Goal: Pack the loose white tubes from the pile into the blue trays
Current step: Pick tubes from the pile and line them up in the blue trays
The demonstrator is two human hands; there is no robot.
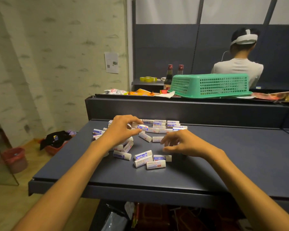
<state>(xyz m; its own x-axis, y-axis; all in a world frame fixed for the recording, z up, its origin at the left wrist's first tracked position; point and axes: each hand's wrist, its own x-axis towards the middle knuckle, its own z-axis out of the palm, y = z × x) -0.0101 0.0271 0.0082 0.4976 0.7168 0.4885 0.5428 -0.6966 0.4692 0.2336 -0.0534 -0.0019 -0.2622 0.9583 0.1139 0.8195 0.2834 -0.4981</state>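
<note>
While left hand [119,129] pinches tube [141,127] lying crosswise, right hand [182,144] hovers, fingers loose.

Two bare arms come in from the bottom. No sleeves show on them. The left hand [118,129] and right hand [182,144] wear no gloves, rings or watch.
</note>
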